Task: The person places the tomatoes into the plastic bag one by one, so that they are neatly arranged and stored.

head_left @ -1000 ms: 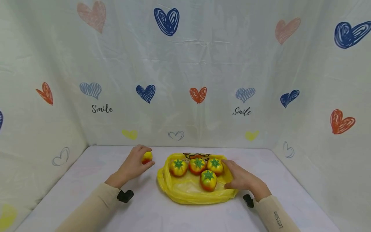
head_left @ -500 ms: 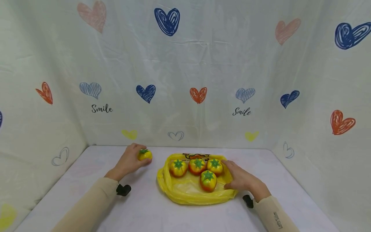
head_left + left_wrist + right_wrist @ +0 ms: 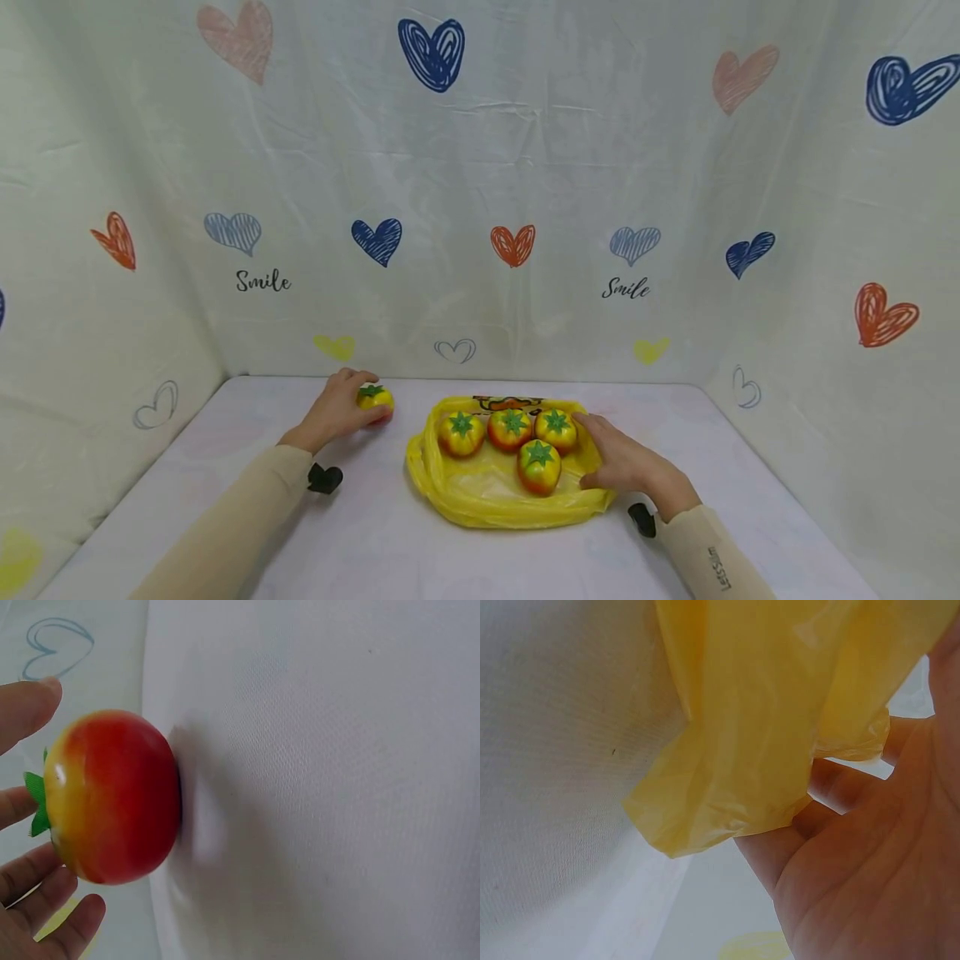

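A red and yellow toy tomato (image 3: 116,799) with green leaves stands on the table at the far left. My left hand (image 3: 339,408) is around it from the left. In the left wrist view its thumb (image 3: 28,709) is apart from the fruit and the fingers lie loosely behind and below it. Several like toy tomatoes (image 3: 510,429) sit in a yellow plastic bag (image 3: 487,517) spread wide at its mouth. At the bag's right side rests my right hand (image 3: 630,462), thumb and fingers spread. In the right wrist view the bag's film hides the fingertips.
The white-covered table (image 3: 450,567) ends at a cloth backdrop (image 3: 480,308) printed with hearts, which also rises on both sides. A black wrist camera (image 3: 325,479) is strapped to the left wrist; another black camera (image 3: 642,519) is on the right.
My left hand has moved a little left and back, setting the toy tomato upright on the table and loosening around it. The right hand and the bag have stayed put.
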A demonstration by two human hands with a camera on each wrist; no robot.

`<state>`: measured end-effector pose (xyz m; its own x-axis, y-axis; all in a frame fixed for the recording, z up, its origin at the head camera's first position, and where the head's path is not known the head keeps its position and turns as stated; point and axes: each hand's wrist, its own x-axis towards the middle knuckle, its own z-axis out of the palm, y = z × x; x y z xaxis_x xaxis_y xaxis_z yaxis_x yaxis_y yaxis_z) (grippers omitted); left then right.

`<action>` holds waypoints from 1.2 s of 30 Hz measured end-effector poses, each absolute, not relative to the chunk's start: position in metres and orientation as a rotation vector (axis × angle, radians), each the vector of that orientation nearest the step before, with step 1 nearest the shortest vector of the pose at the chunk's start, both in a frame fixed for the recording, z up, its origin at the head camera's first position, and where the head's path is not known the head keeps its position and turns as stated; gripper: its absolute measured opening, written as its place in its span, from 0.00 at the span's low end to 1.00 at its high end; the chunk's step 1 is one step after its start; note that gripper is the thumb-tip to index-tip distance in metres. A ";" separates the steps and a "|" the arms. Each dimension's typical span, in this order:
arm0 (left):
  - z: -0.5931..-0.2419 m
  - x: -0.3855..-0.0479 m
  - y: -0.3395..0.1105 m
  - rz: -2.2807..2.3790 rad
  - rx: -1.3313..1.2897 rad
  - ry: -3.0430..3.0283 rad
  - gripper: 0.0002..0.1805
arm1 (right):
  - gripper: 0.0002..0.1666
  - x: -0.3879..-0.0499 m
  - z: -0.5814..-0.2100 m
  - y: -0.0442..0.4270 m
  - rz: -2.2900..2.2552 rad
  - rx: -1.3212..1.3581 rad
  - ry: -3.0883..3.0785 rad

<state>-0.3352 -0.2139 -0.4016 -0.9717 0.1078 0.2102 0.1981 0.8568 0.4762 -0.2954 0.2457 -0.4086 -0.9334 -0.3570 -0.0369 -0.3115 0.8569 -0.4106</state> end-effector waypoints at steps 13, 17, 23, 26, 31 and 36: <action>-0.407 -0.345 -0.215 -0.788 -0.175 -2.887 0.35 | 0.57 -0.296 -0.408 0.246 -0.601 -0.531 2.923; -0.406 -0.346 -0.214 -0.798 -0.176 -2.894 0.35 | 0.57 -0.296 -0.407 0.246 -0.602 -0.528 2.923; -0.406 -0.345 -0.214 -0.833 -0.168 -2.907 0.38 | 0.57 -0.296 -0.408 0.246 -0.619 -0.529 2.915; -0.407 -0.344 -0.214 -0.843 -0.172 -2.913 0.37 | 0.57 -0.296 -0.410 0.247 -0.624 -0.524 2.908; -0.406 -0.341 -0.214 -0.861 -0.197 -2.898 0.36 | 0.57 -0.296 -0.411 0.247 -0.612 -0.520 2.912; -0.407 -0.339 -0.215 -0.866 -0.220 -2.879 0.35 | 0.58 -0.297 -0.411 0.247 -0.611 -0.513 2.911</action>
